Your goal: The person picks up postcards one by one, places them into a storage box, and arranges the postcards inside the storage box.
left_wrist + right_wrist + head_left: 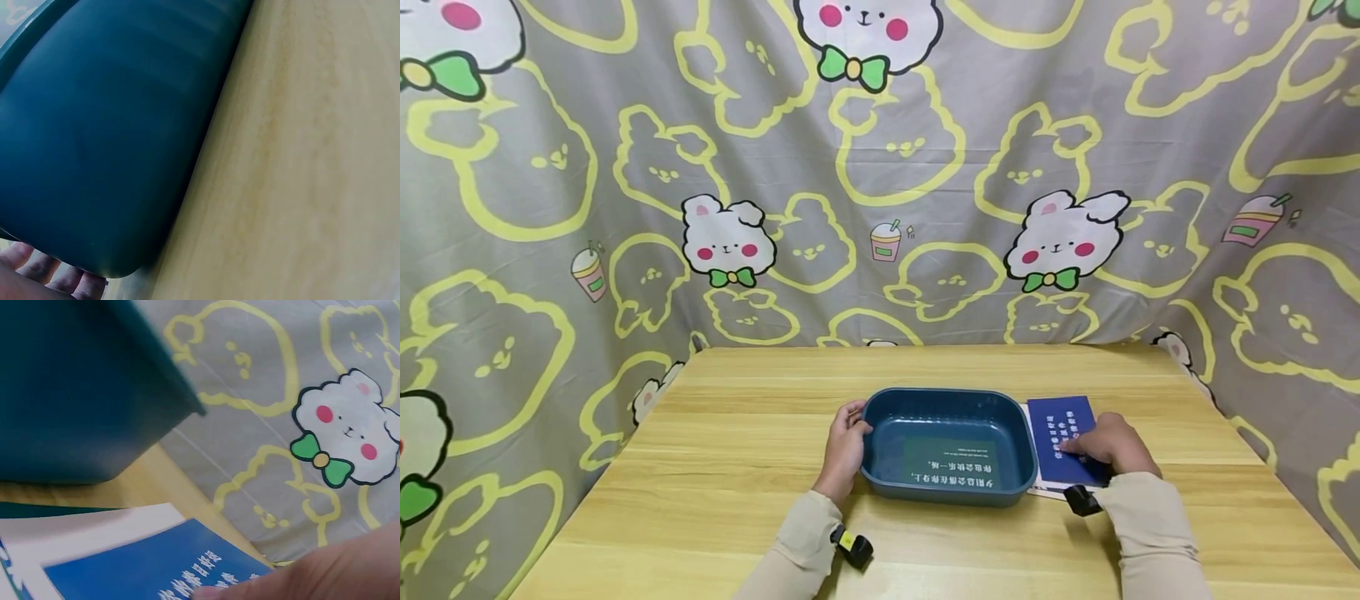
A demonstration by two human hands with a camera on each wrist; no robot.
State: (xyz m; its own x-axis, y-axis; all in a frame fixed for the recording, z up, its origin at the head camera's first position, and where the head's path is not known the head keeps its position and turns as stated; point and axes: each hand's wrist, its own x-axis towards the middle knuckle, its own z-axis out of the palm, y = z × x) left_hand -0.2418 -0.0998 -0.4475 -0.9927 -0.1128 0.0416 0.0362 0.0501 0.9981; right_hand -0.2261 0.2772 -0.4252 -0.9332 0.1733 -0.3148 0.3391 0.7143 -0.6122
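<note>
Head view: a dark teal tray (880, 467) is seen at the middle of the wooden worktop (715, 467), its long axis running left to right across the person's front. The left hand (844, 448) is set against the tray's left short end, with the thumb hooked over the rim and the fingers curled round the outside wall, so the tray is gripped there. A card with white print (951, 463) lies flat on the tray floor.

A blue booklet (1058, 433) lies on the worktop just beside the tray's right end, touching or very nearly touching it; its long axis runs away from the person. The right hand (1108, 446) is laid flat on the booklet's near right part, fingers extended and pressing down, nothing being gripped. The booklet is therefore under the right hand, and the tray is nearer the left.

Left wrist view: the tray's outer wall (106, 137) fills the frame, with fingertips (75, 282) visible beneath its lower corner.

Right wrist view: the booklet's cover (150, 569) is seen close below the tray's corner (94, 394).

Open worktop is available to the left, behind the tray and in front of it. The right-hand edge lies near the booklet, where a patterned cloth backdrop (880, 208) closes off the back and sides.
</note>
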